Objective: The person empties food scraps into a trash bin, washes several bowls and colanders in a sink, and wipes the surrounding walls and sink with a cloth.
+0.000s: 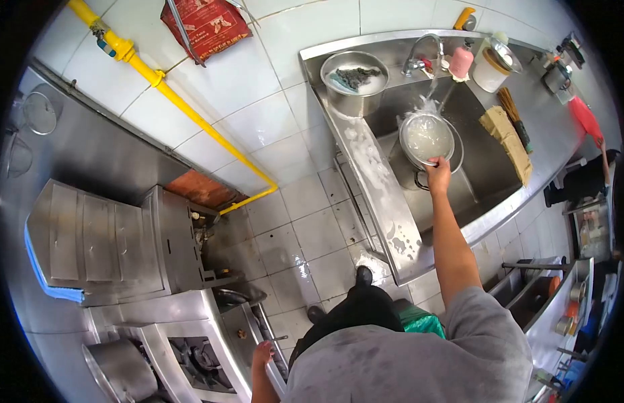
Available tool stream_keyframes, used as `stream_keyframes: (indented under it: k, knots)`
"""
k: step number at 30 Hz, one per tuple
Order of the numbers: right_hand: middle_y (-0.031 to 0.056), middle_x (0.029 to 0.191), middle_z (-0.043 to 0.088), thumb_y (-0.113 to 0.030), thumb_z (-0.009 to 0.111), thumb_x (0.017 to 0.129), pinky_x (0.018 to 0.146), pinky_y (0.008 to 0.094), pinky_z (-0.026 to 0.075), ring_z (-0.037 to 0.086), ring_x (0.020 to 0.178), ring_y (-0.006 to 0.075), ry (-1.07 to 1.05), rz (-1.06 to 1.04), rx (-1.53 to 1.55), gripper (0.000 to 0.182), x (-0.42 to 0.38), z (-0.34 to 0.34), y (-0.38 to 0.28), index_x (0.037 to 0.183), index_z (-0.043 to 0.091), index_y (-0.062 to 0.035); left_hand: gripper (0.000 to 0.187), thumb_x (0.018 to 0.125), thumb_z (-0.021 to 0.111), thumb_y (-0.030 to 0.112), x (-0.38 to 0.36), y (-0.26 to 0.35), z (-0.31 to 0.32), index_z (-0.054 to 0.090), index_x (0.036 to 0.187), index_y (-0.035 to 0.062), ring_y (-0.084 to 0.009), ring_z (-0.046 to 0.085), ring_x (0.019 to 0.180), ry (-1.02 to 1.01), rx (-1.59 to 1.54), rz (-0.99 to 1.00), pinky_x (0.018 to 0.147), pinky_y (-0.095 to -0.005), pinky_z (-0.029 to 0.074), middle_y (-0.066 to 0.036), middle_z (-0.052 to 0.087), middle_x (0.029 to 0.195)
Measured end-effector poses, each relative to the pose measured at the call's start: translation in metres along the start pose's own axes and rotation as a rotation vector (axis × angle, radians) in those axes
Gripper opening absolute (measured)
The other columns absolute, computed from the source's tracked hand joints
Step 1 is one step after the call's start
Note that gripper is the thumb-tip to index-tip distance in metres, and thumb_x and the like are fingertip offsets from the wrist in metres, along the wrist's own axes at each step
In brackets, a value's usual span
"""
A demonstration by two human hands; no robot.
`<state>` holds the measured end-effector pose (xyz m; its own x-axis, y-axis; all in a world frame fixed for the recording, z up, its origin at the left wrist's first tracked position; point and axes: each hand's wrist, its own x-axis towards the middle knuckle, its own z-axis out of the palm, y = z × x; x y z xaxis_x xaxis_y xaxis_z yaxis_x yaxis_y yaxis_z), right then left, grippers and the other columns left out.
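Observation:
My right hand [438, 176] grips the near rim of a round metal bowl [427, 160] in the sink [486, 168]. Cloudy, bubbly water fills the bowl, and water falls from the curved tap [429, 39] at its far edge. Below and behind it shows the rim of a larger metal pot [460, 149] with a dark handle. My left hand [263, 352] hangs low beside the stove [191, 336], near an oven-like front with a handle; its fingers look loosely apart, with nothing seen in them.
On the sink's left corner stands a metal pot [355, 101] with suds and a dark scrubber. Along the back are a pink soap bottle [462, 62] and a white bucket [490, 72]. Brown cardboard [507, 141] lies on the right edge. The tiled floor [292, 248] looks wet.

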<state>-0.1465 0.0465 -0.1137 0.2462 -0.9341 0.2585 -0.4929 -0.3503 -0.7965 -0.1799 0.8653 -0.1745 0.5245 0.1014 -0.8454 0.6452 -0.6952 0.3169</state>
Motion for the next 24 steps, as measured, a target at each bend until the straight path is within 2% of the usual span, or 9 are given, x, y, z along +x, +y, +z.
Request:
stream_keyframes:
  k: [3, 6, 8, 10, 14, 19, 21, 22, 24]
  knots:
    - [0.0149, 0.091, 0.063, -0.012, 0.081, 0.068, 0.076, 0.0372, 0.048, 0.062, 0.085, 0.0293, -0.033, -0.122, 0.006, 0.025, -0.037, -0.041, -0.043, 0.085, 0.065, -0.0029, 0.043, 0.095, 0.054, 0.036, 0.108, -0.068, -0.02, 0.054, 0.13, 0.0105, -0.0141, 0.062, 0.077, -0.13, 0.257, 0.619, 0.059, -0.0293, 0.05, -0.003, 0.063, 0.094]
    - [0.0149, 0.091, 0.063, -0.011, 0.08, 0.068, 0.075, 0.0365, 0.048, 0.062, 0.083, 0.028, -0.117, -0.133, 0.073, 0.025, -0.092, -0.084, -0.09, 0.084, 0.065, -0.0018, 0.04, 0.095, 0.054, 0.034, 0.088, -0.018, -0.018, 0.055, 0.127, 0.0098, -0.0102, 0.059, 0.069, -0.127, -0.006, 0.295, 0.056, -0.0256, 0.048, 0.0, 0.061, 0.089]
    - [0.0142, 0.088, 0.063, -0.008, 0.079, 0.067, 0.074, 0.0347, 0.048, 0.062, 0.08, 0.026, -0.11, -0.177, 0.115, 0.024, -0.136, -0.098, -0.098, 0.084, 0.064, -0.0018, 0.037, 0.093, 0.058, 0.031, 0.084, -0.001, -0.02, 0.058, 0.122, 0.0077, -0.0114, 0.06, 0.069, -0.127, -0.057, 0.326, 0.056, -0.0266, 0.048, -0.002, 0.063, 0.089]
    - [0.0097, 0.085, 0.063, -0.007, 0.08, 0.067, 0.071, 0.0314, 0.048, 0.06, 0.076, 0.0196, -0.262, -0.201, 0.112, 0.025, -0.19, -0.115, -0.115, 0.084, 0.063, -0.0027, 0.035, 0.09, 0.062, 0.027, 0.081, 0.0, -0.019, 0.062, 0.117, 0.0055, -0.0126, 0.061, 0.07, -0.124, -0.121, 0.36, 0.057, -0.0276, 0.047, -0.003, 0.065, 0.089]
    - [0.0001, 0.082, 0.061, -0.014, 0.087, 0.065, 0.066, 0.0271, 0.047, 0.055, 0.073, 0.0091, -0.531, -0.023, 0.378, 0.033, -0.312, -0.116, -0.145, 0.082, 0.061, -0.0044, 0.031, 0.091, 0.062, 0.027, 0.08, -0.018, -0.018, 0.064, 0.114, 0.0059, -0.0109, 0.06, 0.069, -0.167, -0.242, 0.419, 0.055, -0.0258, 0.046, -0.002, 0.064, 0.085]
    - [0.0015, 0.076, 0.061, -0.018, 0.088, 0.067, 0.065, 0.0267, 0.047, 0.055, 0.072, 0.0102, -0.667, 0.181, 0.327, 0.033, -0.418, -0.069, -0.141, 0.08, 0.06, -0.0052, 0.032, 0.091, 0.062, 0.028, 0.083, -0.049, -0.015, 0.065, 0.113, 0.0054, -0.0111, 0.059, 0.068, -0.25, -0.143, 0.471, 0.056, -0.027, 0.047, -0.002, 0.064, 0.083]
    - [0.0016, 0.072, 0.06, -0.02, 0.087, 0.069, 0.063, 0.0273, 0.046, 0.054, 0.067, 0.0109, -0.707, 0.385, 0.586, 0.033, -0.433, -0.045, -0.138, 0.08, 0.059, -0.006, 0.034, 0.09, 0.063, 0.029, 0.094, -0.063, -0.015, 0.064, 0.113, 0.0036, -0.0121, 0.058, 0.067, -0.229, -0.007, 0.519, 0.059, -0.029, 0.048, -0.004, 0.065, 0.082]
    - [0.0016, 0.072, 0.06, -0.02, 0.087, 0.069, 0.063, 0.0273, 0.046, 0.054, 0.067, 0.0109, -0.711, 0.383, 0.588, 0.033, -0.431, -0.033, -0.134, 0.08, 0.059, -0.006, 0.034, 0.09, 0.063, 0.029, 0.096, -0.07, -0.017, 0.064, 0.113, 0.0036, -0.0121, 0.058, 0.067, -0.225, -0.01, 0.518, 0.059, -0.029, 0.048, -0.004, 0.065, 0.082]
    - [0.0036, 0.075, 0.063, -0.022, 0.085, 0.073, 0.067, 0.0267, 0.046, 0.058, 0.069, 0.0113, -0.557, 0.387, 0.493, 0.034, -0.407, -0.003, -0.127, 0.083, 0.057, -0.0054, 0.036, 0.09, 0.063, 0.029, 0.089, -0.082, -0.02, 0.063, 0.115, 0.0023, -0.0133, 0.058, 0.067, -0.241, 0.049, 0.584, 0.061, -0.0305, 0.049, -0.005, 0.066, 0.082]
